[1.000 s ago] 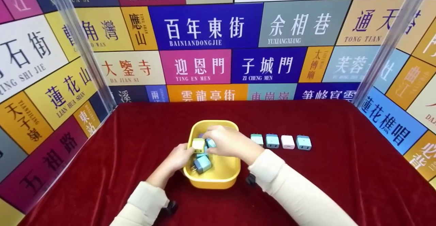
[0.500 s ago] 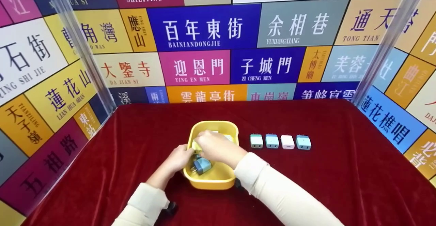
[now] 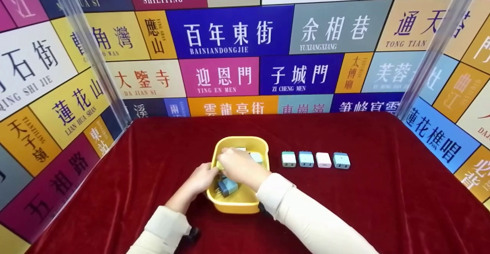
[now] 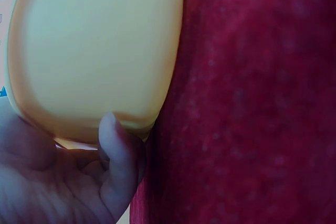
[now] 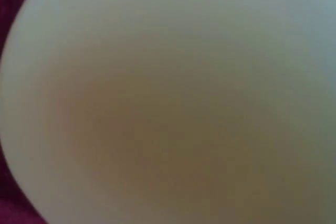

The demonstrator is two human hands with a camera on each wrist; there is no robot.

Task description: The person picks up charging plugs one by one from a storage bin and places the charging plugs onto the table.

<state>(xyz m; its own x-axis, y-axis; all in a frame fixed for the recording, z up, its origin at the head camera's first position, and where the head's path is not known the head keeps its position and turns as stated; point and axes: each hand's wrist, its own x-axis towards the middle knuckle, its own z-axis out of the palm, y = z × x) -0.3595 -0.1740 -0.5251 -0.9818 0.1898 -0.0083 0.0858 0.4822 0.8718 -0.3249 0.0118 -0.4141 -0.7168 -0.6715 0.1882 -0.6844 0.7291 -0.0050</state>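
On the red cloth stands a yellow plastic bin with several plug-in chargers inside. My left hand grips its left rim; in the left wrist view the fingers of that hand curl against the bin's outer wall. My right hand reaches into the bin from the right, its fingertips among the chargers at the left side and mostly hidden. Below it lies a blue charger with its prongs to the left. A pale charger shows behind the hand. I cannot tell what the right fingers hold.
Right of the bin, a row of USB chargers sits on the cloth: a green-topped one, a blue one, a white one and another blue one. A wall of colourful lettered panels stands behind the table.
My right hand has moved left and slightly down inside the bin, uncovering pale chargers at the back right. The left hand keeps its grip; the row of chargers is unchanged.
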